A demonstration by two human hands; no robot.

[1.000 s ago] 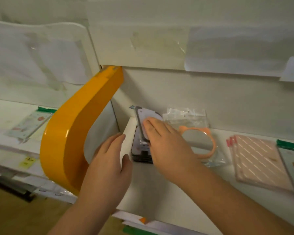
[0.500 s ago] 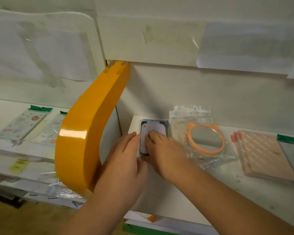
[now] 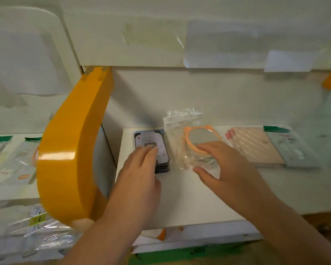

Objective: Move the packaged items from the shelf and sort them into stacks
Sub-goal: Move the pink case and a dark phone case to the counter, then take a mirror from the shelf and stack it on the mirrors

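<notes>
Since half a second ago the right hand [image 3: 227,169] has left the dark stack of packets [image 3: 151,148] on the shelf [image 3: 199,203] for the bagged orange mirror [image 3: 199,142], fingers spread and unclosed, while the left hand [image 3: 139,175] lies flat on that stack; closing around the bag likely comes next.

One head-worn camera looks forward and down, close over the white shelf [image 3: 189,197] and wall.

Left of my white shelf [image 3: 189,197] curves a glossy orange divider [image 3: 69,150], its top meeting the white panel above [image 3: 141,44], where taped paper sheets [image 3: 218,41] hang, right of the divider's top.
</notes>
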